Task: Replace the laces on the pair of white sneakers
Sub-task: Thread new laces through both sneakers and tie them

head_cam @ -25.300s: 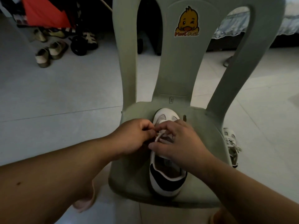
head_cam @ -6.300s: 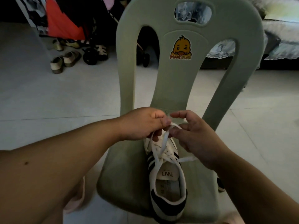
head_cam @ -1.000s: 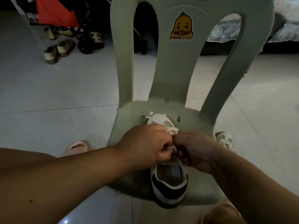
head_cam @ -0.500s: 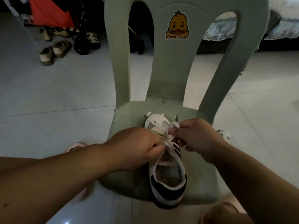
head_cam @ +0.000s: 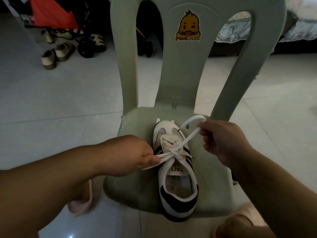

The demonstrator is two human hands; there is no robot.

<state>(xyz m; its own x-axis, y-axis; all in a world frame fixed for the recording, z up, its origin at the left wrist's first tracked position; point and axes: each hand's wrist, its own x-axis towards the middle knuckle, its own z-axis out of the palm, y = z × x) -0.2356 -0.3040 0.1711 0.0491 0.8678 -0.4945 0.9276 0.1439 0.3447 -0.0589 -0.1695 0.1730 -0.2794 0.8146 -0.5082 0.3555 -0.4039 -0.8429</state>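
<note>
A pale green plastic chair (head_cam: 187, 74) with a yellow duck sticker (head_cam: 188, 26) stands on dim, glossy pale floor tiles (head_cam: 68, 93); beige sandals (head_cam: 64, 52) lie far left

1. The sneaker (head_cam: 178, 186) is white, with dark stripes on its sides and a dark band around the heel. It stands upright on the seat of the chair (head_cam: 137, 186). The toe points to the chair back and the heel is at the near edge of the seat.
2. The tongue has a white label with letters.
3. The lace (head_cam: 187, 140) is white and flat, and it is knotted over the middle of the sneaker.
4. From the knot, strands run to the left, where the left hand (head_cam: 135, 153) pinches them. A loop runs up to the right, where the right hand (head_cam: 223, 138) pinches it.
</note>
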